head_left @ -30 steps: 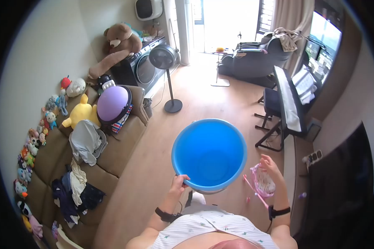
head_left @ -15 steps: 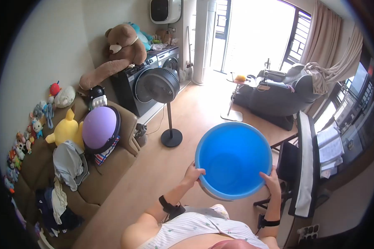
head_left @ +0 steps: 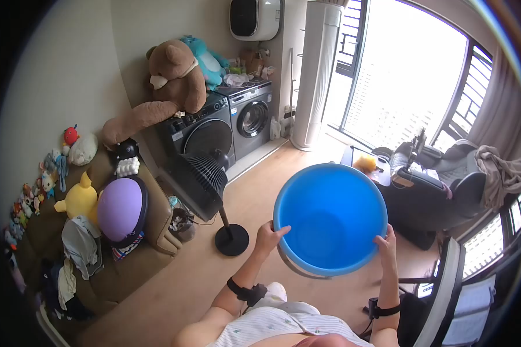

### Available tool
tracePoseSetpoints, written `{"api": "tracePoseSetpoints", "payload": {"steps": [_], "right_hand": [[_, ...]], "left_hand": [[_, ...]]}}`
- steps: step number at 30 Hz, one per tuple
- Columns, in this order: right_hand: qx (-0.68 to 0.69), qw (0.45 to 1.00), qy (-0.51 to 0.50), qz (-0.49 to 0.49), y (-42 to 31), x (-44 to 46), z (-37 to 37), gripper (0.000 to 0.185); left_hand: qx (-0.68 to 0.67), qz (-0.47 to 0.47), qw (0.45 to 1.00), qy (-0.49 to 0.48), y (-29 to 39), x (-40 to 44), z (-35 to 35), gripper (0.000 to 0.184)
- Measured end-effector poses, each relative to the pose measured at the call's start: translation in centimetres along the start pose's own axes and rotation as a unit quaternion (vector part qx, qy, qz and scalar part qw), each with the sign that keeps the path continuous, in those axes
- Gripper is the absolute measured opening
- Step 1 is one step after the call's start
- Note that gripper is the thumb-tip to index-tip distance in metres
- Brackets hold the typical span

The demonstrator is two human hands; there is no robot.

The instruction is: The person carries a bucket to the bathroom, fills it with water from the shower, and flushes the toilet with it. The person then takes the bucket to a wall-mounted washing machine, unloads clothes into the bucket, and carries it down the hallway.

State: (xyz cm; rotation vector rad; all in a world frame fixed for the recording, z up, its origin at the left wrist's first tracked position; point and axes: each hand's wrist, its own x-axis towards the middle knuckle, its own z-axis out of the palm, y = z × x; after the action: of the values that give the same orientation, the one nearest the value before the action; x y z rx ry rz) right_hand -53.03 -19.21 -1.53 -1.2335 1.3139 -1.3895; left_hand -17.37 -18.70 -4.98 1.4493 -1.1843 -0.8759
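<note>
A large round blue bucket [head_left: 330, 217] is held up in front of me, its mouth tilted toward my face and its inside bare. My left hand [head_left: 269, 238] grips the left rim, thumb over the edge. On the opposite side, my right hand [head_left: 386, 243] is closed on the rim in the same way. The fingers behind the wall are hidden. A grey handle [head_left: 300, 268] hangs along the near lower edge. Black bands with small devices circle both forearms.
A standing fan [head_left: 200, 182] rises ahead on the left, its base [head_left: 231, 239] on the wooden floor. Washing machines [head_left: 252, 117] stand behind it. A brown sofa [head_left: 116, 277] with plush toys lines the left. A massage chair [head_left: 428, 191] and small side table [head_left: 353, 156] stand right.
My view has shifted as I moved forward, so the fan and washing machines appear nearer. The bucket stays between both hands, at nearly the same place before me.
</note>
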Motion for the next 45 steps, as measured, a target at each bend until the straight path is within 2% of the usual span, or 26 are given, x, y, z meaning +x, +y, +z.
{"api": "tracePoseSetpoints", "payload": {"steps": [1,2,5,6,10,14,17,19,21,24,27,30,32,38,41,43,45], "right_hand": [[0.004,1.000,-0.021,0.000,-0.2,5.2,1.2,0.051],[0.006,0.999,-0.051,-0.004,0.8,10.9,2.6,0.051],[-0.008,0.996,-0.092,-0.006,1.3,24.6,8.9,0.050],[-0.005,0.993,-0.118,0.004,0.9,25.2,10.6,0.049],[-0.031,0.983,-0.180,0.022,2.2,45.2,20.3,0.047],[-0.048,0.973,-0.223,0.044,-0.7,58.5,29.7,0.053],[-0.037,0.950,-0.307,0.044,-2.3,68.8,35.2,0.062],[-0.056,0.938,-0.341,0.026,-2.7,76.6,38.2,0.065],[-0.100,0.937,-0.335,-0.013,-1.8,85.0,40.3,0.066],[-0.186,0.931,-0.303,-0.079,-2.5,96.8,42.6,0.065],[-0.243,0.919,-0.292,-0.101,-7.5,109.3,45.0,0.062],[-0.244,0.922,-0.269,-0.136,-14.0,122.8,50.6,0.059],[-0.237,0.927,-0.243,-0.160,-17.9,130.2,56.2,0.058],[-0.197,0.888,-0.122,-0.398,-23.5,146.8,79.4,0.085],[-0.171,0.880,-0.061,-0.439,-24.1,150.3,91.0,0.092],[-0.215,0.873,-0.042,-0.436,-25.7,153.6,97.6,0.086],[-0.224,0.855,-0.023,-0.467,-28.6,156.5,102.9,0.088]], "left_hand": [[-0.044,-0.028,0.999,0.005,0.2,3.2,0.6,0.032],[-0.180,-0.069,0.981,0.021,-0.1,7.7,0.9,0.029],[-0.319,-0.092,0.940,0.079,-0.6,19.4,2.0,0.026],[-0.382,-0.078,0.913,0.116,-0.1,20.0,0.9,0.026],[-0.484,-0.039,0.855,0.183,0.8,39.7,-0.2,0.025],[-0.528,-0.044,0.822,0.210,2.1,54.3,-4.1,0.033],[-0.484,-0.030,0.853,0.196,2.2,66.7,-6.5,0.051],[-0.484,-0.017,0.855,0.186,2.8,75.1,-8.1,0.051],[-0.485,-0.009,0.855,0.181,2.4,83.9,-9.7,0.050],[-0.549,0.008,0.817,0.176,1.8,93.9,-12.9,0.045],[-0.503,0.082,0.847,0.151,3.9,105.4,-16.2,0.045],[-0.501,0.042,0.827,0.253,4.0,118.9,-19.5,0.046],[-0.503,0.061,0.825,0.248,3.7,126.5,-22.6,0.047],[-0.523,0.126,0.813,0.223,1.8,146.4,-30.1,0.047],[-0.519,0.116,0.814,0.233,0.1,154.8,-34.0,0.046],[-0.528,0.122,0.809,0.226,0.4,159.4,-35.9,0.047],[-0.544,0.110,0.794,0.247,0.8,164.6,-38.6,0.046]]}}
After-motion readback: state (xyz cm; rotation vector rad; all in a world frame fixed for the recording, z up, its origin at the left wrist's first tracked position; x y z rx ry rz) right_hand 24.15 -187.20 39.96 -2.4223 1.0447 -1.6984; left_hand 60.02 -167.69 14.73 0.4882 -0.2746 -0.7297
